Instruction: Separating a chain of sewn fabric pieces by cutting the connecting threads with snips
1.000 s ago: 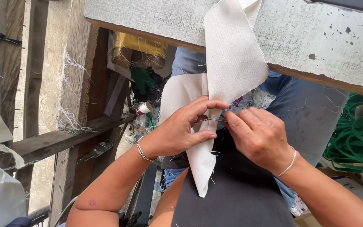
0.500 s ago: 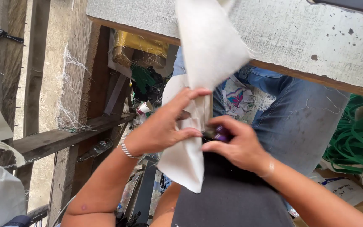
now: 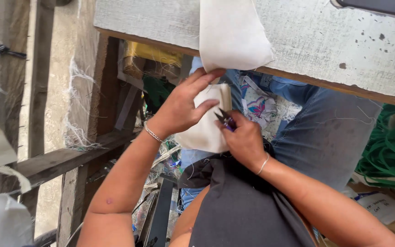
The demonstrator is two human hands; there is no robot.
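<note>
Your left hand (image 3: 179, 107) has its fingers clamped on the folded cloth (image 3: 206, 123), holding it firm below the surface (image 3: 321, 41), so your right hand (image 3: 243, 139), fingers closed on the snips (image 3: 225, 120), reaches its edge.

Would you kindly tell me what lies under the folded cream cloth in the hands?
Under the cream cloth show blue jeans, a patterned fabric scrap and loose threads. The lap directly beneath is covered.

The left hand (image 3: 179, 110) holds a folded cream cloth (image 3: 206, 121) below the desk (image 3: 325, 41) edge; the right hand (image 3: 243, 139) presses small snips (image 3: 225, 120) against it.
</note>
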